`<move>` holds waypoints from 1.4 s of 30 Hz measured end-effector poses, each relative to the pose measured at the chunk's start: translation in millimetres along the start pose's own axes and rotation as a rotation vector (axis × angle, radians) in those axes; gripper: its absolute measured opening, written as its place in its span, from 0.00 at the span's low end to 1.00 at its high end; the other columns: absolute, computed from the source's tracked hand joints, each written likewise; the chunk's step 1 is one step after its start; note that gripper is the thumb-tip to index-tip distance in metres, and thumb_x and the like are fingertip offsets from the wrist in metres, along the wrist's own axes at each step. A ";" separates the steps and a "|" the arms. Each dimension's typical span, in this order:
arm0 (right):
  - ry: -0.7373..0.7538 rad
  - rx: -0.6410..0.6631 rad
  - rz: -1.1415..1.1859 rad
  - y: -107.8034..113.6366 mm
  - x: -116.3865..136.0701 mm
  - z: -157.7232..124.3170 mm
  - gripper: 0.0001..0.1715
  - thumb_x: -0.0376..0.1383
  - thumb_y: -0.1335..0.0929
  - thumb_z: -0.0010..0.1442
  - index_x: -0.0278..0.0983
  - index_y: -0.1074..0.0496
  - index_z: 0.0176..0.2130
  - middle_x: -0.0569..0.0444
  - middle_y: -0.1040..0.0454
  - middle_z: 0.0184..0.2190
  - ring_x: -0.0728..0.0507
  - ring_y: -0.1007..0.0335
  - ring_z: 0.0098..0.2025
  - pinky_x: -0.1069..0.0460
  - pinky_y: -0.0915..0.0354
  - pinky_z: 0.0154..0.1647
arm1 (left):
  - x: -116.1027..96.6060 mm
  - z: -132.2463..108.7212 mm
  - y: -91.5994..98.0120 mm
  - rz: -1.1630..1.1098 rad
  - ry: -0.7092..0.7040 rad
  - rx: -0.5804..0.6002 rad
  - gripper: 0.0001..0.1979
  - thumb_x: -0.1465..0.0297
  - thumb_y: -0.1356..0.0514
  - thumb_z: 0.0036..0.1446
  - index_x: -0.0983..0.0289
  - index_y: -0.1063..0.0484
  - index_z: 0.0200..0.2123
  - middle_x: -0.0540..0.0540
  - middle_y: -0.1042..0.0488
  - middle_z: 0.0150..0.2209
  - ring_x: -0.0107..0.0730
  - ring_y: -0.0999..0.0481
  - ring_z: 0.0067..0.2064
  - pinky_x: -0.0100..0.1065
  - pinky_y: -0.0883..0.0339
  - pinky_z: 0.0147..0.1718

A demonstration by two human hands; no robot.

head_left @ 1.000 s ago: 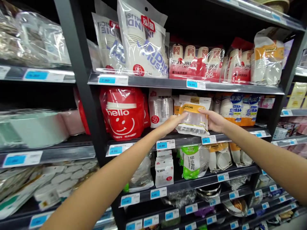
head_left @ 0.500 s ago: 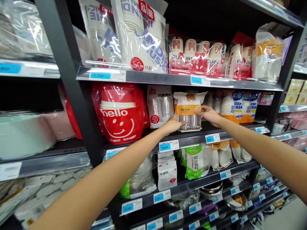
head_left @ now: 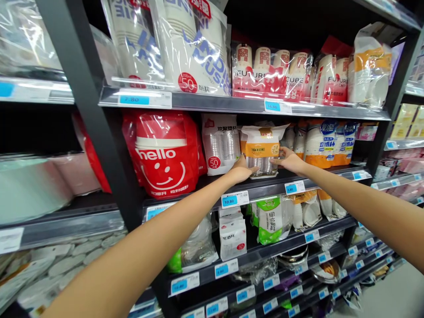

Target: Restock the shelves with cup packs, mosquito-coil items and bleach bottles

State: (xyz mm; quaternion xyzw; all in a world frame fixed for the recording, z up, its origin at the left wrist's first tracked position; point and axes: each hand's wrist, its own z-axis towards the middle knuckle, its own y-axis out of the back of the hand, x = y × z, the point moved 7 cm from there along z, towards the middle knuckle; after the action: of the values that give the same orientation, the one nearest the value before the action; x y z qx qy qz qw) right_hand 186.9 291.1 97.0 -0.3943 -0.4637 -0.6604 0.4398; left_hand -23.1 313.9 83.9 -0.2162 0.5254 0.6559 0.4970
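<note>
Clear plastic cups fill the cup pack (head_left: 263,149), which stands upright on the middle shelf (head_left: 265,189) with its long axis vertical. Its crimped white header points up towards the shelf above, its flat base rests on the shelf board, and its orange label band faces outward to the camera. The left hand (head_left: 240,170) presses against the pack's lower left edge, its fingers (head_left: 249,169) lightly curled and closed onto the film near the base. The right hand (head_left: 289,160) grips the opposite side a little higher, fingers wrapped onto the right edge, so the pack is clamped between the two hands. Just beside it on the left stands a taller bag of clear cups (head_left: 220,143) with a red "50" sticker, and further left a red "hello" bag (head_left: 165,154). On the right, blue-and-orange paper cup packs (head_left: 326,140) sit close behind the right hand. Below the pack, a blue price tag (head_left: 234,199) is clipped to the shelf edge.
</note>
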 end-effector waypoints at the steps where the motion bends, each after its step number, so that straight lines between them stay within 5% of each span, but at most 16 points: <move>1: -0.004 -0.003 -0.027 1.1 -1.8 -0.6 0.40 0.35 0.17 0.43 0.35 0.32 0.51 0.47 0.20 0.47 0.47 0.24 0.34 0.52 0.25 0.34 | 1.0 -0.6 0.0 0.005 0.007 0.013 0.28 0.67 0.27 0.46 0.62 0.31 0.50 0.65 0.21 0.52 0.50 0.22 0.51 0.44 0.32 0.51; 14: 0.032 0.027 -0.107 12.2 -21.5 -3.1 0.41 0.40 0.17 0.45 0.36 0.32 0.54 0.50 0.23 0.44 0.46 0.24 0.36 0.51 0.25 0.35 | -14.0 -9.7 7.9 0.158 0.024 0.055 0.28 0.61 0.33 0.56 0.64 0.34 0.57 0.66 0.26 0.57 0.51 0.24 0.55 0.48 0.34 0.56; 20: 0.391 -0.026 -0.110 49.2 -17.7 -17.3 0.30 0.39 0.21 0.51 0.34 0.28 0.50 0.48 0.23 0.44 0.43 0.24 0.42 0.43 0.26 0.50 | -25.4 -32.5 34.1 0.146 -0.150 -0.295 0.24 0.63 0.35 0.57 0.64 0.33 0.55 0.64 0.29 0.55 0.48 0.28 0.56 0.51 0.35 0.58; 24: 0.577 -0.030 -0.078 84.4 -27.5 -64.5 0.19 0.41 0.25 0.57 0.37 0.26 0.47 0.50 0.23 0.43 0.41 0.24 0.47 0.44 0.26 0.51 | -46.0 -87.2 13.2 0.238 -0.378 -0.479 0.17 0.67 0.37 0.59 0.60 0.32 0.51 0.59 0.31 0.52 0.43 0.30 0.54 0.44 0.31 0.54; 28: 0.803 0.047 -0.170 125.2 -54.5 -141.2 0.08 0.37 0.27 0.63 0.39 0.25 0.43 0.51 0.21 0.41 0.42 0.24 0.46 0.44 0.29 0.53 | -42.5 -169.6 -55.9 0.310 -0.457 -0.534 0.11 0.66 0.39 0.61 0.59 0.31 0.46 0.57 0.30 0.47 0.43 0.29 0.53 0.45 0.31 0.53; 32: 0.835 0.268 -0.211 170.3 -135.6 -224.0 0.10 0.32 0.28 0.64 0.38 0.25 0.47 0.49 0.21 0.41 0.42 0.25 0.47 0.44 0.29 0.53 | 14.1 -266.1 -164.4 0.366 -0.240 -0.451 0.09 0.67 0.37 0.60 0.61 0.29 0.42 0.58 0.27 0.44 0.43 0.27 0.50 0.49 0.34 0.56; 35: 0.525 0.325 -0.175 205.1 -240.0 -285.8 0.10 0.33 0.29 0.66 0.38 0.25 0.48 0.48 0.21 0.41 0.42 0.25 0.46 0.44 0.30 0.53 | 88.2 -348.1 -256.8 0.236 0.272 -0.300 0.11 0.61 0.38 0.59 0.61 0.28 0.41 0.58 0.27 0.44 0.42 0.27 0.50 0.45 0.32 0.53; 37: 0.166 0.305 -0.160 222.7 -323.1 -336.5 0.08 0.36 0.31 0.68 0.39 0.24 0.47 0.49 0.21 0.41 0.42 0.25 0.45 0.46 0.30 0.49 | 134.1 -412.4 -314.5 0.054 0.706 -0.275 0.16 0.55 0.38 0.56 0.60 0.28 0.41 0.56 0.26 0.43 0.40 0.26 0.47 0.41 0.31 0.49; 42: -0.685 0.207 0.000 227.9 -491.5 -508.1 0.17 0.47 0.32 0.64 0.39 0.23 0.45 0.50 0.21 0.41 0.41 0.26 0.45 0.45 0.33 0.53 | 176.6 -508.2 -439.2 0.060 1.052 0.047 0.16 0.55 0.37 0.56 0.63 0.28 0.34 0.54 0.24 0.35 0.37 0.24 0.38 0.38 0.28 0.40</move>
State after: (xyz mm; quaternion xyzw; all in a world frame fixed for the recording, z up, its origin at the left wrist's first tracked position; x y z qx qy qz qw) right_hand 493.8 -132.3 -430.5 -0.5461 -0.6488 -0.4393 0.2964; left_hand 169.0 -90.9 -446.8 -0.4899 0.7244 0.4607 0.1520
